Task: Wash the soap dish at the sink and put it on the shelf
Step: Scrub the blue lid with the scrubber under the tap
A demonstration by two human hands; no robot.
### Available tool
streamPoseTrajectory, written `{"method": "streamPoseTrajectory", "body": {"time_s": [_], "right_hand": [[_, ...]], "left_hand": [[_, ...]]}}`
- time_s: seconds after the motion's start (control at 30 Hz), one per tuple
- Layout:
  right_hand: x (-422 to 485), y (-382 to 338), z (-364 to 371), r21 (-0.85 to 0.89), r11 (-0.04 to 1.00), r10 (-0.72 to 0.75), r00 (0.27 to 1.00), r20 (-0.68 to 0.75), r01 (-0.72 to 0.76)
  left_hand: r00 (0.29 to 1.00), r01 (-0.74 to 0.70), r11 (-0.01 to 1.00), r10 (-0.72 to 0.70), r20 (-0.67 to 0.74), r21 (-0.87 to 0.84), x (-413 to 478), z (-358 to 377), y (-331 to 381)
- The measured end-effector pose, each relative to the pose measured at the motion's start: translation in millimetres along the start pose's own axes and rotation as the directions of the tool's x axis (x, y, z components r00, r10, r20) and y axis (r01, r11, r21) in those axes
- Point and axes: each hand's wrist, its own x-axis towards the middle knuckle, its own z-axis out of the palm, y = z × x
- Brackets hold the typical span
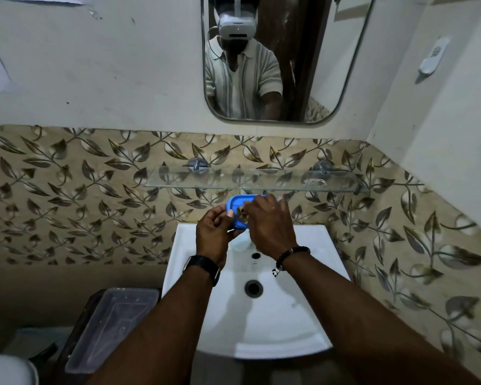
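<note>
A blue soap dish (237, 204) is held tilted above the back of the white sink (303, 315). My left hand (212, 234) grips its left edge. My right hand (270, 226) covers the dish's right half, fingers pressed inside it on a small brownish thing that I cannot identify. The tap is hidden behind my hands. A glass shelf (261, 179) runs along the tiled wall just above the dish, with a bit of clear wrapping (314, 181) on its right part.
A mirror (317, 65) hangs above the shelf. A clear plastic container (109, 326) lies on a dark stand left of the sink. A white holder (432, 59) is fixed on the right wall. The sink drain (253, 288) is open.
</note>
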Motion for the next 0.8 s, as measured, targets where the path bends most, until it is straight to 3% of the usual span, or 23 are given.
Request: {"method": "streamPoseTrajectory", "body": {"time_s": [0.1, 0.17, 0.27, 0.37, 0.63, 0.7, 0.8], "right_hand": [[-0.2, 22.0, -2.5, -0.194, 0.979, 0.067, 0.998, 0.005, -0.064], [-3.0, 23.0, 1.1, -0.213, 0.969, 0.121, 0.993, -0.009, -0.121], [-6.0, 3.4, 8.6, 0.031, 0.993, 0.112, 0.993, 0.041, -0.114], [-11.1, -2.2, 10.8, 0.295, 0.955, -0.026, 0.988, 0.151, -0.020], [-19.1, 19.0, 1.1, 0.070, 0.976, -0.206, 0.979, -0.008, 0.206], [-16.5, 21.8, -2.9, 0.104, 0.965, -0.240, 0.970, -0.030, 0.242], [-17.0, 25.8, -7.4, 0.304, 0.928, -0.205, 0.976, -0.070, 0.217]], "left_hand": [[1.000, -0.019, 1.000, 0.019, 0.000, 0.015, -1.3, -4.8, -0.2], [1.000, -0.017, 1.000, 0.017, -0.012, 0.011, -3.2, -6.0, -1.3], [0.999, -0.008, 1.000, 0.007, -0.051, -0.022, -3.0, -6.8, -2.8], [0.998, 0.009, 1.000, -0.011, -0.068, -0.029, -0.2, -11.0, -1.3], [0.992, 0.079, 0.994, -0.087, -0.096, -0.081, 2.5, -2.5, 6.5], [0.988, 0.129, 0.984, -0.138, -0.064, -0.121, 4.8, -4.8, 10.5], [0.979, 0.197, 0.976, -0.192, 0.060, -0.089, 3.8, -7.4, 16.6]]}}
